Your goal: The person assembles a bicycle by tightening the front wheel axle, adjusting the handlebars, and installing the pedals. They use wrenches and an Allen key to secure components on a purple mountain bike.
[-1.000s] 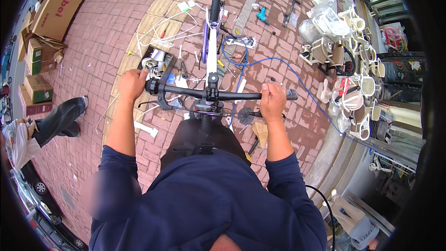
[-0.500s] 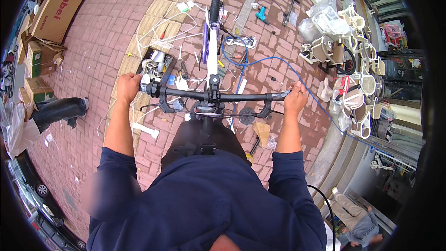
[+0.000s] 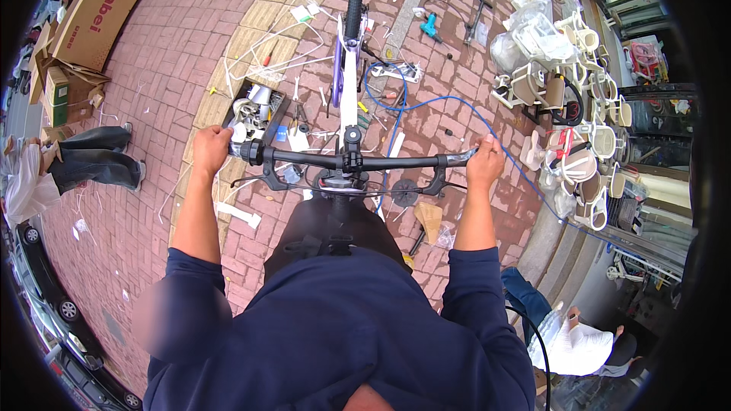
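A black bicycle handlebar [image 3: 304, 158] runs crosswise in front of me, its stem [image 3: 352, 149] in the middle. My left hand [image 3: 212, 149] is closed round its left end, beside a black ring-shaped control [image 3: 250, 150]. On the other end is my right hand [image 3: 486, 161], fingers closed, next to a shiny silvery stretch of the bar [image 3: 461, 156]. Brake levers hang on my side of the bar, the left one [image 3: 251, 181] and the right one [image 3: 455, 184]. Beyond the stem, a white and purple part [image 3: 348, 95] leads to a black tyre [image 3: 355, 4].
An open parts box [image 3: 255, 110] lies beyond my left hand. Scattered on the brick paving are a teal power tool [image 3: 430, 26], a blue hose [image 3: 472, 105] and wrappings. White child seats [image 3: 582, 160] crowd the right by the steps. People stand at left [image 3: 95, 160] and lower right [image 3: 575, 342].
My hands keep their hold, and the handlebar has barely shifted. The person at left has changed leg position. At lower right a person in white and blue now shows where one in grey was.
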`<state>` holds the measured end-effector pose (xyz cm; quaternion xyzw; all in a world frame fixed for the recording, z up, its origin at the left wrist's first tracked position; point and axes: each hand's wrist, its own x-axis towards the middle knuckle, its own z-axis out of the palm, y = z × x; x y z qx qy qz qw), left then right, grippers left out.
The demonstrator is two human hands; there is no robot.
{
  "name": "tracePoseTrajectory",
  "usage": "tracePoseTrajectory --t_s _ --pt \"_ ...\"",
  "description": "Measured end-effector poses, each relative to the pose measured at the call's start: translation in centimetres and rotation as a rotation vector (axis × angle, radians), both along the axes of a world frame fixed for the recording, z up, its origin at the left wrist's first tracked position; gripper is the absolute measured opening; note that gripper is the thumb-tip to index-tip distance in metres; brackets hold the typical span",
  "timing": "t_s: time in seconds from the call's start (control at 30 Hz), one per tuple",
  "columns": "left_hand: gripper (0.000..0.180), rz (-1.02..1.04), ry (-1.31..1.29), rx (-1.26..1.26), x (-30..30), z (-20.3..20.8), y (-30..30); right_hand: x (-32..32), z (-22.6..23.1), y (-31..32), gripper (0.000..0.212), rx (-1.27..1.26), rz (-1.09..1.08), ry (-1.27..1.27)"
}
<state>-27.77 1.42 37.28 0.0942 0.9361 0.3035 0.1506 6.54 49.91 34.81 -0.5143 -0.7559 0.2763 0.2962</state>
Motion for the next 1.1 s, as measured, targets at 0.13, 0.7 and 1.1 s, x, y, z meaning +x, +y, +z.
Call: tracePoseTrajectory --t_s 0.13,0.7,1.1 --pt "0.038 0.057 0.077 -0.025 0.4 1.6 1.4 -0.6 2.1 0.5 0.023 0.235 0.065 -0.173" --pt "0.027 -0.584 0.131 -0.028 10.4 2.8 15.7 -14.5 2.8 -8.7 0.018 -0.346 0.773 -0.042" --pt "0.046 -0.756 0.097 -0.395 9.9 4.0 16.1 -14.3 1.4 -10.7 0.020 -0.103 0.972 -0.198"
